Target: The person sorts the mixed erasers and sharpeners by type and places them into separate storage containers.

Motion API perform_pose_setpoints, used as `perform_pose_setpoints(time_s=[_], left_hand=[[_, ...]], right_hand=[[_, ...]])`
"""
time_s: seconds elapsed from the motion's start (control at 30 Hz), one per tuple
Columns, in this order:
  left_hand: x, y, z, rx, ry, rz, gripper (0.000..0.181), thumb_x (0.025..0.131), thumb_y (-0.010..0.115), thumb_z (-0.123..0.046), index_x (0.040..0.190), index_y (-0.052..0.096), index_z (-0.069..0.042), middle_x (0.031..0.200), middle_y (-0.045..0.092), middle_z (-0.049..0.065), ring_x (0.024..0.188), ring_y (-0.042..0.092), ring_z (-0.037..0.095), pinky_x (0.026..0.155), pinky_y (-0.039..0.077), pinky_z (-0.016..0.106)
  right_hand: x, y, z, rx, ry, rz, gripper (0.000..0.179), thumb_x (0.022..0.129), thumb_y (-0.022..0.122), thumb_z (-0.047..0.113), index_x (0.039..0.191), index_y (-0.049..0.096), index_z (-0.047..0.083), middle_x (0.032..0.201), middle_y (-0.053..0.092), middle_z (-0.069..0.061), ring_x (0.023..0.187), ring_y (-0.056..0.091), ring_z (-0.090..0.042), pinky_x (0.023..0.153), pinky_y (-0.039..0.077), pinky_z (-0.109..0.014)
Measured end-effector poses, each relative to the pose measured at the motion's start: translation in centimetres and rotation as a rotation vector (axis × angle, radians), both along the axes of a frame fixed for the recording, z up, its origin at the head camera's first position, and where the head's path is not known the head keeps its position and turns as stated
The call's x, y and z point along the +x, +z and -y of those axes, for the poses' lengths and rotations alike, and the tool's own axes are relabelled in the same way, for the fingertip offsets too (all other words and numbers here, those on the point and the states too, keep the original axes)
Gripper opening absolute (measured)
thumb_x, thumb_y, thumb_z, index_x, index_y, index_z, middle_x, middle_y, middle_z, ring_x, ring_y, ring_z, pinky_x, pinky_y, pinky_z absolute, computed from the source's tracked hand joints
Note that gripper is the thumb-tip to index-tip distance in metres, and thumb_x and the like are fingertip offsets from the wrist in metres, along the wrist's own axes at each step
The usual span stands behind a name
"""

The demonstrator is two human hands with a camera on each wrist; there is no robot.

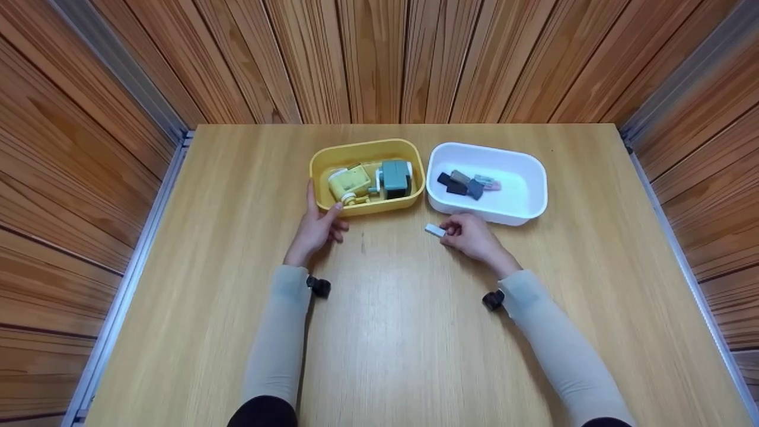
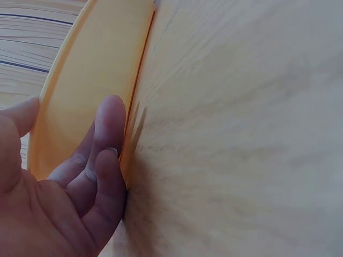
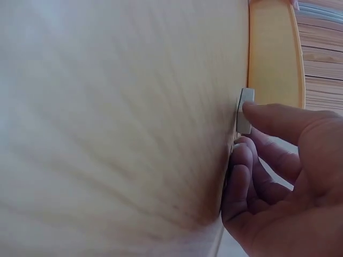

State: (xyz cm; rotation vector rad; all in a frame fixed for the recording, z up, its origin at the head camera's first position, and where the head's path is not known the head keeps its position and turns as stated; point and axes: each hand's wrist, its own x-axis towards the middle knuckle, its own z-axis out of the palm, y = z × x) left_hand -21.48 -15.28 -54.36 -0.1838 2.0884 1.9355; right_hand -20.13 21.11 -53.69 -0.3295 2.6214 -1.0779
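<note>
My left hand [image 1: 314,228] rests against the front left corner of a yellow bin [image 1: 320,157], its index finger along the side and its thumb at the front rim. In the left wrist view the other fingers bend loosely by the bin's outer wall. In the bin lie a yellow device [image 1: 356,179] and a teal and black one [image 1: 395,178], both resembling crank pencil sharpeners. My right hand [image 1: 472,237] pinches a small pale grey rectangular block [image 3: 245,111] between thumb and fingers, close to the tabletop, in front of the white bin [image 1: 528,207].
Inside the white bin lie several small blocks: black [image 1: 455,187], grey [image 1: 459,176], dark blue [image 1: 475,189] and a pale, partly pink one [image 1: 492,185]. Both bins stand side by side towards the back of the wooden table [image 1: 391,332]. Wood-panelled walls [image 1: 373,59] enclose the back and sides.
</note>
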Motion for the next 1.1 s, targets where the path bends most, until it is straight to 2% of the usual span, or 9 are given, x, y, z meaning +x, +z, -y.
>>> perform_pose_setpoints(time_s=[0.3,0.6,0.73,0.9,0.97,1.1], left_hand=[[0.1,-0.1,0.1,-0.004,0.009,-0.014,0.089,0.101,0.057,-0.042,0.153,-0.015,-0.051,0.096,0.069,0.025,0.07,0.066,0.034,0.065,0.059,0.043],[0.1,-0.2,-0.1,0.006,0.019,-0.026,0.089,0.102,0.056,-0.038,0.154,-0.015,-0.047,0.095,0.069,0.027,0.068,0.066,0.036,0.063,0.059,0.044],[0.1,0.0,-0.1,0.008,0.005,-0.02,0.091,0.101,0.056,-0.04,0.154,-0.018,-0.046,0.098,0.068,0.031,0.072,0.065,0.043,0.067,0.058,0.049],[-0.1,0.1,0.1,0.01,-0.014,0.015,0.09,0.103,0.054,-0.036,0.155,-0.02,-0.04,0.104,0.066,0.035,0.083,0.062,0.053,0.076,0.055,0.058],[-0.1,0.1,0.1,0.004,-0.014,0.025,0.09,0.104,0.054,-0.036,0.155,-0.02,-0.041,0.104,0.066,0.033,0.081,0.062,0.051,0.076,0.056,0.057],[0.0,-0.1,0.1,-0.005,-0.004,0.009,0.09,0.102,0.056,-0.041,0.153,-0.016,-0.049,0.101,0.068,0.028,0.075,0.065,0.042,0.072,0.058,0.051]], right_hand=[[-0.1,0.0,-0.1,-0.005,0.026,-0.013,0.019,0.089,0.072,0.006,0.108,0.072,0.006,0.092,0.064,-0.007,0.082,0.056,-0.023,0.072,0.046,-0.035],[0.2,0.1,-0.7,-0.048,-0.002,0.012,0.02,0.089,0.07,0.004,0.109,0.072,0.006,0.094,0.064,-0.007,0.083,0.058,-0.023,0.071,0.048,-0.033],[0.4,0.3,-0.7,-0.083,-0.01,0.027,0.022,0.088,0.07,0.003,0.11,0.072,0.002,0.095,0.066,-0.009,0.082,0.06,-0.021,0.067,0.05,-0.029],[0.6,0.5,-0.9,-0.125,-0.037,0.066,0.023,0.089,0.071,0.004,0.113,0.071,0.004,0.096,0.066,-0.01,0.075,0.062,-0.022,0.057,0.052,-0.027],[0.6,0.6,-0.9,-0.137,-0.047,0.069,0.023,0.09,0.071,0.004,0.113,0.071,0.004,0.097,0.067,-0.01,0.076,0.062,-0.022,0.056,0.053,-0.027],[0.7,0.9,-1.0,-0.155,-0.046,0.024,0.024,0.09,0.072,0.003,0.113,0.072,0.003,0.098,0.068,-0.011,0.082,0.064,-0.022,0.062,0.054,-0.027]])
